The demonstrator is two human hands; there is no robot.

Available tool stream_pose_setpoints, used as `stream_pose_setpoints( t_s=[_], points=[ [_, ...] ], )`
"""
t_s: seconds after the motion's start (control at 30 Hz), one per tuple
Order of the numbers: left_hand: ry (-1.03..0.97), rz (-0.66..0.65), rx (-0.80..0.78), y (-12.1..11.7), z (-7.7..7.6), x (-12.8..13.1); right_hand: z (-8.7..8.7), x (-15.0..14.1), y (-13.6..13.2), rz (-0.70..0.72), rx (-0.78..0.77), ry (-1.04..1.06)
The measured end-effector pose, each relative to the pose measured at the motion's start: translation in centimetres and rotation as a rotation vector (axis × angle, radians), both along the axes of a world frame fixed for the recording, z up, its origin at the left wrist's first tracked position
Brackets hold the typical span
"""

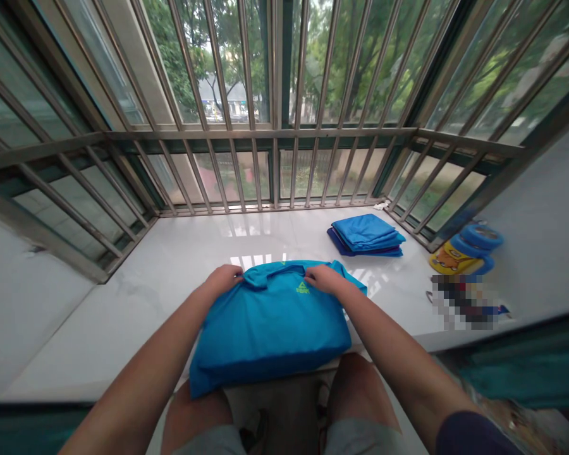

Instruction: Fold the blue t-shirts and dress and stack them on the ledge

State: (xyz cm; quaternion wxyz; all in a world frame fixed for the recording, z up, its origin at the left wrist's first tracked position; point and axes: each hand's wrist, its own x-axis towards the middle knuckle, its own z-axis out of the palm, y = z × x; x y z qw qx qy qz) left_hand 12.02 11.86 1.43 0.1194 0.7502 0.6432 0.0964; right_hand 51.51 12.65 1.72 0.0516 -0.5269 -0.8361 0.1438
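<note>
A bright blue T-shirt (pixel 270 325) with a small green logo lies partly folded on the white sill (pixel 171 265), its near edge hanging over the front. My left hand (pixel 225 278) grips the shirt's far left edge, fingers curled on the cloth. At the far right edge near the collar, my right hand (pixel 323 278) pinches the fabric in the same way. Both forearms reach in from below, over my bare knees.
A stack of folded blue garments (pixel 367 235) sits at the back right of the sill. Further right lies a yellow and blue toy-like object (pixel 464 253) and a blurred item. Metal window bars (pixel 275 133) enclose the sill on three sides.
</note>
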Motion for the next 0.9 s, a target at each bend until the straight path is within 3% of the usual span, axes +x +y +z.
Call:
stream_pose_setpoints(
  t_s=[0.1, 0.2, 0.27, 0.4, 0.53, 0.67, 0.83, 0.9],
  points=[
    [-0.016, 0.21, 0.105, 3.3, 1.1, -0.8, 0.2, -0.6, 2.7, -0.072, 0.091, 0.045],
    [-0.013, 0.43, 0.289, 4.5, 1.4, -0.5, 0.1, -1.5, 3.2, -0.157, 0.164, 0.063],
    [-0.009, 0.403, 0.354, 4.1, 0.7, 0.5, -0.7, -2.5, 2.0, -0.192, 0.177, 0.059],
    [0.013, 0.148, 0.272, 0.8, -2.5, 2.8, -3.7, -4.8, -3.1, -0.264, 0.167, 0.029],
    [0.087, 0.123, 0.149, -4.2, -5.9, 2.9, -6.8, -5.4, -7.8, -0.27, 0.114, -0.02],
    [0.169, 0.137, 0.078, -8.5, -7.3, -0.1, -7.1, -4.0, -9.4, -0.152, 0.107, -0.017],
    [0.163, 0.128, 0.068, -10.7, -6.5, -6.4, -5.9, -1.2, -9.1, 0.04, 0.064, -0.02],
    [0.118, 0.104, 0.081, -10.8, -5.9, -8.9, -5.6, 0.3, -8.5, 0.021, 0.088, -0.037]
  ],
)
